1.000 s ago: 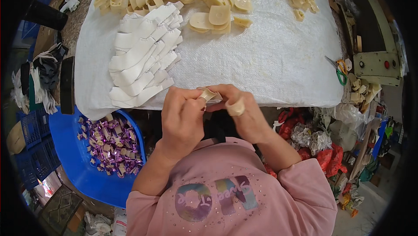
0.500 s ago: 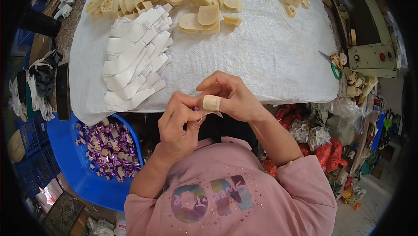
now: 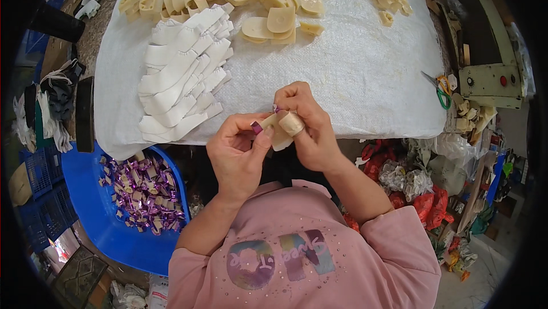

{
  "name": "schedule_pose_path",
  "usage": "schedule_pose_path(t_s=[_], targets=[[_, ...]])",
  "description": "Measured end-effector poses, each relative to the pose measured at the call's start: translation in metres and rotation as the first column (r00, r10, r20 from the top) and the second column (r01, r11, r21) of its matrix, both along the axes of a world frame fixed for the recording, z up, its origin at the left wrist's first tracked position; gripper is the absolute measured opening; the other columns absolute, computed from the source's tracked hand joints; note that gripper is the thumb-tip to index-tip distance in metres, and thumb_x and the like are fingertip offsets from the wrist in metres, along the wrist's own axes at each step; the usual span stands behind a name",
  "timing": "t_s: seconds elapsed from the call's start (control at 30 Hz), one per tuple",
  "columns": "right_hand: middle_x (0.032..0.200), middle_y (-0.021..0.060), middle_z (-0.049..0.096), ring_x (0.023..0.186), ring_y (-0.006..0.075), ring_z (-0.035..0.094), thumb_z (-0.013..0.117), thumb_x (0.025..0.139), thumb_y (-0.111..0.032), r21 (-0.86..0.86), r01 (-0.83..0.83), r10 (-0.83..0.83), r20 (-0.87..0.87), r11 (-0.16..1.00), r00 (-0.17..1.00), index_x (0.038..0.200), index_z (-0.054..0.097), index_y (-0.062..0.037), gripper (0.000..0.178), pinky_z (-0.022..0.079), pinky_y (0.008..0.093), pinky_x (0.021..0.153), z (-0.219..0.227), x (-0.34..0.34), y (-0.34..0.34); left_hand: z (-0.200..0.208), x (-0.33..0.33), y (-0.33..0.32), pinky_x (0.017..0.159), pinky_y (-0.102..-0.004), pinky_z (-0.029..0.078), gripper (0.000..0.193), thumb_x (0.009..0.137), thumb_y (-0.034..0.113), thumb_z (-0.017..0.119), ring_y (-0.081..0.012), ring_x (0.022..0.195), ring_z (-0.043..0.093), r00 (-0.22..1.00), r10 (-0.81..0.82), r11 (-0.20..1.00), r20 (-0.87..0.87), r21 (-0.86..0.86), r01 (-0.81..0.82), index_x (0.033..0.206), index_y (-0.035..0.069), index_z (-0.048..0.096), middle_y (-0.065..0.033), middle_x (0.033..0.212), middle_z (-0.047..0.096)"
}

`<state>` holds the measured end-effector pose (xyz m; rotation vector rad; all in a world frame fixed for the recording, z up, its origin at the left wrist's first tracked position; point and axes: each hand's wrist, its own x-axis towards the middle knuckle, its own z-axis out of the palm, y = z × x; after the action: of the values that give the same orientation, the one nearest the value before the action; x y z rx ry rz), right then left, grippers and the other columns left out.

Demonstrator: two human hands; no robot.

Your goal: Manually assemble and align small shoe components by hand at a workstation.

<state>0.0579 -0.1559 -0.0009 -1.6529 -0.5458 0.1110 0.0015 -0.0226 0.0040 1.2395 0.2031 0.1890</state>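
Head view, only angle here: the beige piece is up between both hands, right at the table's front edge, so my main worry is a drop. If either pinch slips, I'd bet it lands in the lap or on the floor. The purple strip on it looks thin and shiny, so an uneven tug could probably twist or tear it. And that wrap around the right thumb might dull the feel a bit, imo.

Pose-wise, the left hand pinches the piece's left side near the strip, thumb against fingers. The right hand is curled in from the other side, also pinching, fingertips partly hidden, so can't tell exactly what they're on. Elbows bent out wide, forearms angling inward.
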Motion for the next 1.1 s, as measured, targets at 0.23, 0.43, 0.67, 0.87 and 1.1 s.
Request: schedule_pose_path(t_s=[0.23,0.43,0.67,0.87,1.1], targets=[[0.089,0.0101,0.052,0.087,0.0258,0.046,0.054,0.077,-0.002,0.160,-0.041,0.079,-0.242,0.986,0.967,0.088,0.053,-0.0028,0.012,0.038,0.0325,0.079,0.003,0.002,0.001,-0.001,0.002,0.003,0.066,-0.0213,0.049,0.014,0.086,0.003,0.063,-0.0086,0.077,0.057,1.000,-0.021,1.000,-0.003,0.006,0.021,0.095,-0.005,0.056,-0.0133,0.097,0.063],[0.088,0.0074,0.052,0.088,0.0268,0.046,0.062,0.077,-0.011,-0.212,0.092,-0.006,0.373,0.973,0.928,0.082,0.052,-0.0051,0.013,0.037,0.0356,0.079,0.008,0.002,-0.002,0.000,0.003,0.006,0.068,-0.0234,0.046,0.014,0.083,0.009,0.067,-0.0121,0.080,0.056,0.992,-0.037,0.920,0.120,0.391,-0.013,0.089,-0.002,0.061,-0.0122,0.103,0.058],[0.094,0.0054,0.057,0.093,0.0194,0.052,0.068,0.079,-0.013,0.374,-0.083,0.169,-0.203,0.924,0.964,0.098,0.059,-0.0020,0.024,0.040,0.0342,0.085,0.011,0.010,-0.017,-0.001,0.007,0.024,0.076,-0.0288,0.042,0.007,0.079,0.007,0.070,-0.0175,0.091,0.048,0.932,-0.138,0.783,0.336,0.614,-0.105,0.083,0.005,0.065,-0.0120,0.110,0.050],[0.098,0.0077,0.064,0.086,0.0163,0.061,0.074,0.072,-0.007,0.146,-0.198,0.223,-0.182,0.969,0.958,0.115,0.055,-0.0021,0.047,0.049,0.0317,0.075,0.013,0.018,-0.023,-0.009,-0.001,0.025,0.074,-0.0296,0.042,0.022,0.082,0.018,0.068,-0.0207,0.096,0.050,0.906,-0.190,0.876,0.378,0.482,-0.018,0.098,0.004,0.067,-0.0128,0.112,0.052],[0.096,0.0071,0.064,0.089,0.0243,0.057,0.077,0.067,-0.008,0.013,-0.220,0.214,0.178,0.975,0.960,0.111,0.058,-0.0075,0.048,0.048,0.0331,0.074,0.021,0.010,-0.011,0.002,0.003,0.013,0.079,-0.0281,0.044,0.055,0.094,0.027,0.037,-0.0154,0.097,0.051,0.910,-0.413,0.885,0.028,-0.224,0.408,0.138,-0.003,0.026,-0.0124,0.113,0.049]])
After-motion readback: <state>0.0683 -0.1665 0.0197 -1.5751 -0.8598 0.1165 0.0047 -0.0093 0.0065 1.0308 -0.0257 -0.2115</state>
